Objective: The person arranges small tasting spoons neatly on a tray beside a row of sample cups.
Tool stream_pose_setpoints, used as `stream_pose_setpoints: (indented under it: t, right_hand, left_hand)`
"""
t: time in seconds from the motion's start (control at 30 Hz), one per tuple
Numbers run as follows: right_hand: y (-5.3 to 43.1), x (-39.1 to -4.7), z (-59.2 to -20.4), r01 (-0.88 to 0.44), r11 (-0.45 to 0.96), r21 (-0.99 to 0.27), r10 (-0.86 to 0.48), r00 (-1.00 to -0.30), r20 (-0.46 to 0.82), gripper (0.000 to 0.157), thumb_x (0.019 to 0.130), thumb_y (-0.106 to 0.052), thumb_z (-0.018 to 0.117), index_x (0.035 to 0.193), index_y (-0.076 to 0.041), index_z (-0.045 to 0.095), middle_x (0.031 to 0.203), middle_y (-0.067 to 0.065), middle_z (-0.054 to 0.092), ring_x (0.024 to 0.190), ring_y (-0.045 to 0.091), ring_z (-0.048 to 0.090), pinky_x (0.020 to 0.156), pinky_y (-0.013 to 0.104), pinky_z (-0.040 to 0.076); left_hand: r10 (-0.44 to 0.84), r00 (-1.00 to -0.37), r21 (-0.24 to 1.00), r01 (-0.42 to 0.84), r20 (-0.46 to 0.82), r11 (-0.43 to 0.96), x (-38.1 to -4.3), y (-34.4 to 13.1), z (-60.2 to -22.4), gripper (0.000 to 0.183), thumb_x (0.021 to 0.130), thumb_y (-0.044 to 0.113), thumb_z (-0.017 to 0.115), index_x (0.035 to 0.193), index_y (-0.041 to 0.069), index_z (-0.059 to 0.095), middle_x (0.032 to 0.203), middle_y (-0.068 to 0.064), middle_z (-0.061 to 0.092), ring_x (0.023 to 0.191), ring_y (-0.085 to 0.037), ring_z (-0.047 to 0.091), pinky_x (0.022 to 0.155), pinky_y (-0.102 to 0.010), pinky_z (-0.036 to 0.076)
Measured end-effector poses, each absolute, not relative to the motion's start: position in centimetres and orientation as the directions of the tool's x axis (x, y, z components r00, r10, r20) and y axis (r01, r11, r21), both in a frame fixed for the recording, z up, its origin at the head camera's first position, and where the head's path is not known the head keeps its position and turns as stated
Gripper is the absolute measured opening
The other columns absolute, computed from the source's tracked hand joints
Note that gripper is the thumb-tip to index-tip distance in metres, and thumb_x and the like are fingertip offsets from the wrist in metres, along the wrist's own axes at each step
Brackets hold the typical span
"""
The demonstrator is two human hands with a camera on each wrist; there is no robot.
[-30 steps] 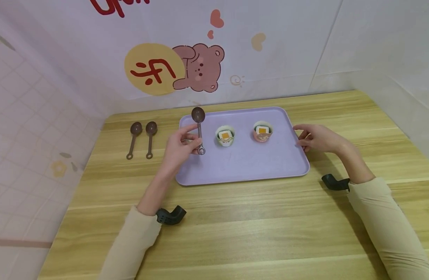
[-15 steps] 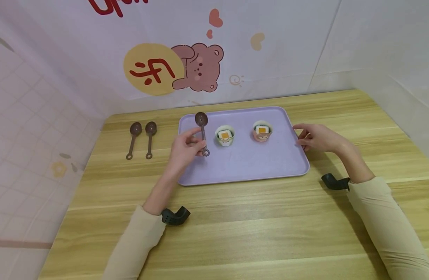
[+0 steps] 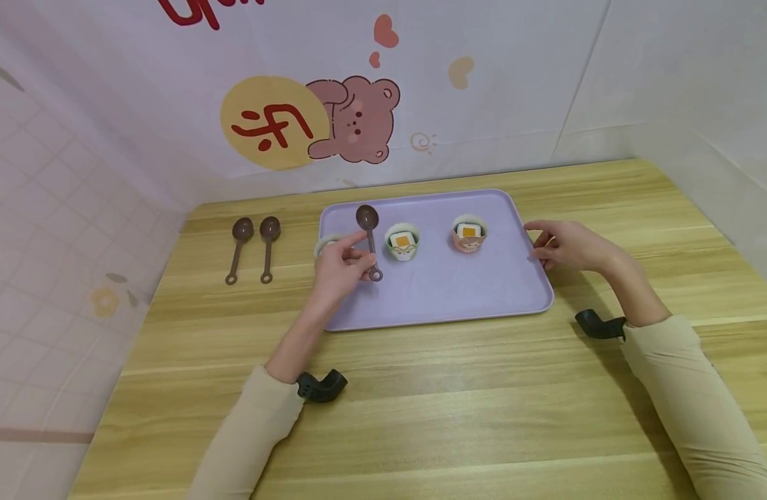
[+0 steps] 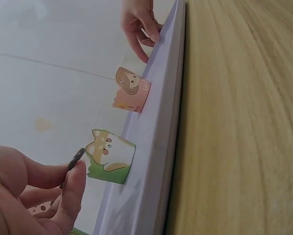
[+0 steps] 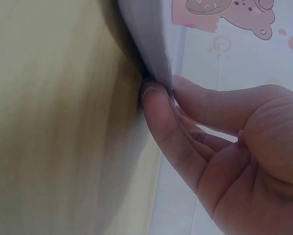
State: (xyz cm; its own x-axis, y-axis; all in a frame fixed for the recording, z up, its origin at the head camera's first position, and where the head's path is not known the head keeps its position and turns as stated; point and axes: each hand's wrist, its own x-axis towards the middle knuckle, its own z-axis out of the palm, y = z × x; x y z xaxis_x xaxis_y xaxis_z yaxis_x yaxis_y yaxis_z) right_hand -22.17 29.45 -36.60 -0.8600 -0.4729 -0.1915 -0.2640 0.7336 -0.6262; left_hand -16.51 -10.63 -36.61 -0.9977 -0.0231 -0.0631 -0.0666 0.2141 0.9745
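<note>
My left hand (image 3: 338, 269) pinches the handle of a dark brown measuring spoon (image 3: 367, 217) over the left part of a lilac tray (image 3: 446, 295). Its round bowl points away from me, and the ring end shows below the fingers. Just right of the spoon stands a green paper cup (image 4: 112, 159) with a dog print. A pink paper cup (image 3: 469, 244) is farther right; each of these cups holds a white piece with an orange-yellow square. A third cup (image 3: 325, 243) is mostly hidden behind the left hand. My right hand (image 3: 571, 246) grips the tray's right rim between thumb and finger.
Two more brown measuring spoons (image 3: 237, 250) (image 3: 268, 250) lie side by side on the wooden table (image 3: 390, 417), left of the tray. A white wall covering (image 3: 515, 104) with a bear print rises behind the table's back edge.
My left hand has moved right and slightly towards me with the measuring spoon, uncovering part of the third cup. The right hand has stayed at the tray's rim.
</note>
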Motion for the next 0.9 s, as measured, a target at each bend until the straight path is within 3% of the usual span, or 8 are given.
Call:
stream_pose_setpoints:
  t: [0.23,0.4,0.57,0.9]
  right_hand:
    - [29.5,-22.3,-36.6,-0.269,0.727,-0.631,-0.479,-0.858,-0.186,0.053,0.097,0.004,0.062,0.143,0.018,0.037,0.097,0.024,0.067,0.074,0.027,0.069,0.064,0.032,0.059]
    - [29.4,-22.2,-36.6,-0.273,0.735,-0.621,-0.478,-0.858,-0.189,0.053,0.096,0.006,0.061,0.143,0.017,0.038,0.097,0.022,0.067,0.075,0.026,0.068,0.065,0.03,0.059]
    - [29.4,-22.2,-36.5,-0.273,0.738,-0.617,-0.476,-0.859,-0.189,0.054,0.097,0.004,0.062,0.142,0.018,0.037,0.097,0.023,0.067,0.075,0.027,0.068,0.064,0.031,0.058]
    - [29.4,-22.2,-36.5,-0.275,0.735,-0.619,-0.477,-0.859,-0.186,0.054,0.097,0.004,0.063,0.142,0.019,0.037,0.097,0.023,0.067,0.074,0.027,0.069,0.064,0.031,0.058]
  left_hand:
    - [-0.026,-0.996,0.963,-0.093,-0.089,0.253,-16.6,-10.4,-36.9,0.051,0.093,-0.001,0.069,0.142,0.0,0.055,0.091,-0.013,0.066,0.061,-0.008,0.063,0.072,-0.04,0.061]
    - [-0.032,-0.995,0.945,-0.097,-0.092,0.314,-16.6,-10.3,-37.1,0.05,0.093,0.001,0.07,0.142,0.002,0.056,0.089,-0.011,0.066,0.059,-0.009,0.062,0.067,-0.034,0.061]
    - [-0.04,-0.995,0.905,-0.104,-0.096,0.412,-16.6,-10.3,-37.2,0.05,0.093,0.005,0.071,0.141,0.005,0.058,0.088,-0.01,0.068,0.058,-0.011,0.062,0.058,-0.022,0.051]
    - [-0.04,-0.996,0.862,-0.089,-0.08,0.5,-16.9,-10.0,-37.8,0.049,0.092,0.005,0.072,0.14,0.005,0.059,0.085,-0.011,0.071,0.061,-0.022,0.068,0.053,-0.02,0.047]
